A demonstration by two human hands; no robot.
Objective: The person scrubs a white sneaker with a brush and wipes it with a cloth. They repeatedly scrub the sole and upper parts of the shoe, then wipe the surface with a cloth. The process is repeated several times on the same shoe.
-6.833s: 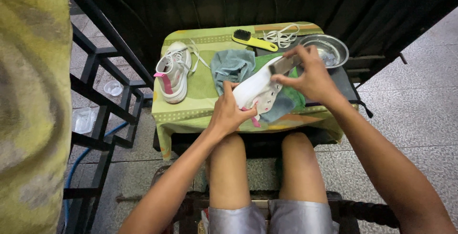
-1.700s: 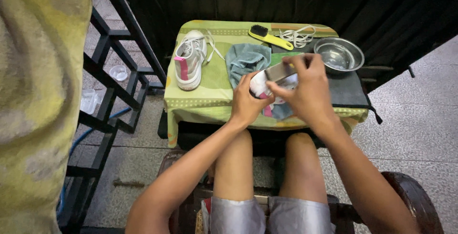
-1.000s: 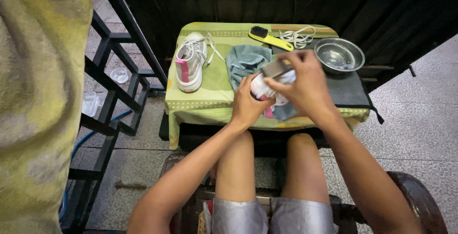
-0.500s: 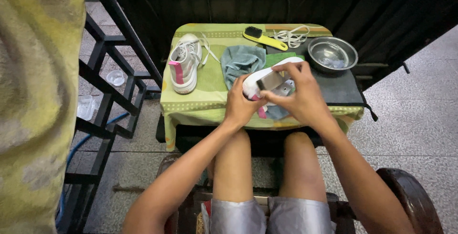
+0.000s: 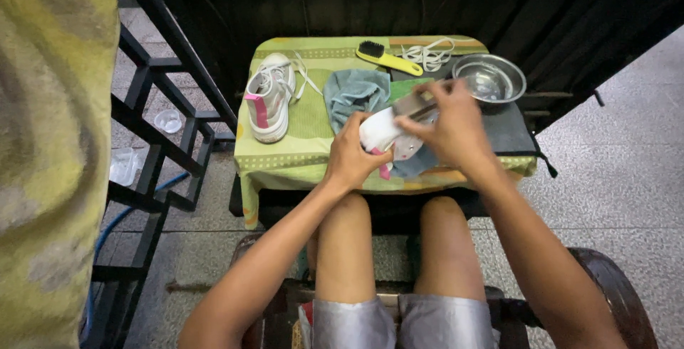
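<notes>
Shoe in hand: the white low sneaker with pink trim (image 5: 385,134) sits at the near edge of the small table under a green patterned cloth (image 5: 313,160), between your hands.
Left hand: your left hand (image 5: 350,158) is closed around the sneaker's near side, steadying it.
Right hand: your right hand (image 5: 450,129) is curled over its far end; what the fingers press there I cannot tell.
Done so far: its laces look removed; loose white laces (image 5: 425,54) lie by the steel bowl (image 5: 490,78).
Left: the laced second white sneaker (image 5: 271,96) looks untouched; the yellow-handled brush (image 5: 388,58) and blue-grey rag (image 5: 355,92) lie idle.
</notes>
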